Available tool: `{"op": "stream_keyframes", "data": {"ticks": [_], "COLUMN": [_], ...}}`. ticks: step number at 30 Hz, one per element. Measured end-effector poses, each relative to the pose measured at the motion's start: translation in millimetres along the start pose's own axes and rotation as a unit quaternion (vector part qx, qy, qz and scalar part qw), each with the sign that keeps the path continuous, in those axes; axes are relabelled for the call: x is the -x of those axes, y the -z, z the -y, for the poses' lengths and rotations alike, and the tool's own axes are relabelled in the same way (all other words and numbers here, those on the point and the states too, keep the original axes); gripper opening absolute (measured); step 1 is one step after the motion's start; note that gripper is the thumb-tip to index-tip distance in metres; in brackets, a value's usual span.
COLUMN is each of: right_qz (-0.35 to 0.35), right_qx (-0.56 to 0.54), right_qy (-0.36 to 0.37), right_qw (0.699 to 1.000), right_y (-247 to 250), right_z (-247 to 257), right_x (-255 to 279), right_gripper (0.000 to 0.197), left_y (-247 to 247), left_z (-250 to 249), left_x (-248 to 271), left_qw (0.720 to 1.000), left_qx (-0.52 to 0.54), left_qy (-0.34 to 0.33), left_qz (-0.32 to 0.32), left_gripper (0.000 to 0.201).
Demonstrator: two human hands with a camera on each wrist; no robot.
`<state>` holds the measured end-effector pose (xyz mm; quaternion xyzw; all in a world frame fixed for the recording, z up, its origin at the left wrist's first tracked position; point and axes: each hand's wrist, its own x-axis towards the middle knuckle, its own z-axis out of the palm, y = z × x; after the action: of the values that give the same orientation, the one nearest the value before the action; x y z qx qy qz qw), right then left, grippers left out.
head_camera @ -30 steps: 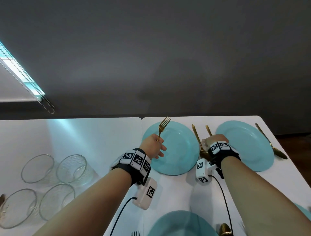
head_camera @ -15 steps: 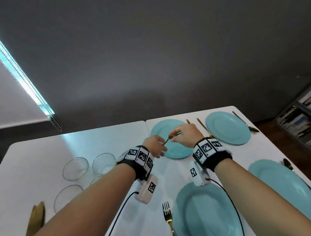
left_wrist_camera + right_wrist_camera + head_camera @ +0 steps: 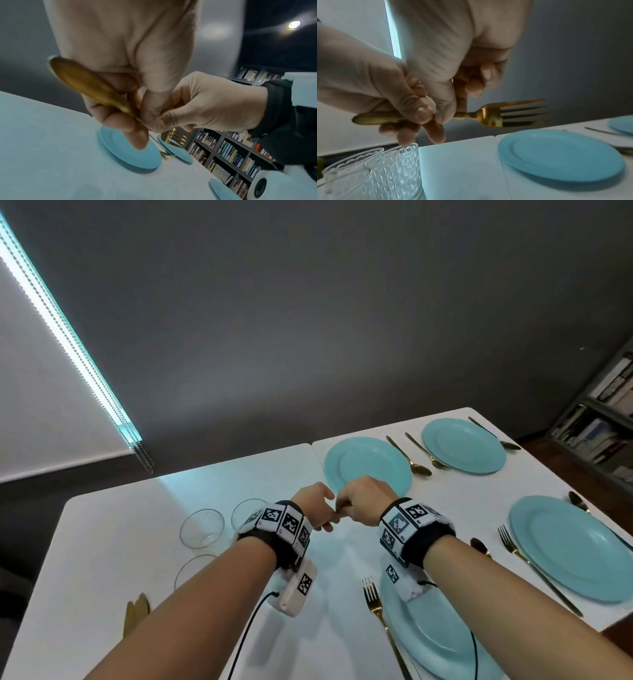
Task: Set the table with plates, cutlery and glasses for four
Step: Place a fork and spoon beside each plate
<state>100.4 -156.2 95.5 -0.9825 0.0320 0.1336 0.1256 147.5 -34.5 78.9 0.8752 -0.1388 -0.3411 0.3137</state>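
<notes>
Both hands are meeting above the white bench (image 3: 102, 542), holding one gold fork (image 3: 488, 115) level between them. The left hand (image 3: 313, 503) is pinching its handle end with curled fingers (image 3: 421, 112), while the right hand (image 3: 364, 499) is pinching the neck, tines pointing toward the nearest blue plate (image 3: 561, 154)

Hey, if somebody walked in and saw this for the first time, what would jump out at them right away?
First, the two hands meeting in mid-air over the white table: the left hand and right hand both pinch one gold fork, held level above the table. Next, the four turquoise plates on the right half, with gold cutlery beside them. Clear glasses stand clustered on the left.
</notes>
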Motion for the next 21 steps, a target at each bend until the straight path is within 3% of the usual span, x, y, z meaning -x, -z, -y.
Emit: {"op": "stream_keyframes", "data": {"ticks": [3,7,13,17,21], "right_qz": [0.013,-0.001,0.041,0.086,0.103], "right_qx": [-0.034,-0.125,-0.141,-0.132,-0.135], "right_qy": [-0.039,-0.129,-0.220,-0.237,-0.233], "right_qw": [0.999,0.984,0.964,0.959,0.958], "right_y": [-5.3,-13.1,-41.5,-54.9,-61.2], "right_z": [-6.9,-17.2,-16.5,-11.1,-4.8], "right_x": [-9.2,-37.6,-100.9,-133.6,-148.4], "right_gripper": [0.017,0.014,0.028,0.015,0.021], "left_y": [6.6,23.8,45.0,52.7,57.2], "left_z": [4.7,12.7,30.0,40.2,47.6], "left_x": [-9.1,-25.7,-43.6,-53.0,-62.5], "left_qw": [0.994,0.977,0.979,0.978,0.975], "left_qx": [-0.070,-0.088,-0.015,0.031,0.063], "left_qy": [0.003,0.029,0.061,0.068,0.070], "left_qz": [-0.085,-0.193,-0.194,-0.196,-0.201], "left_gripper": [0.049,0.042,0.036,0.031,0.028]}}
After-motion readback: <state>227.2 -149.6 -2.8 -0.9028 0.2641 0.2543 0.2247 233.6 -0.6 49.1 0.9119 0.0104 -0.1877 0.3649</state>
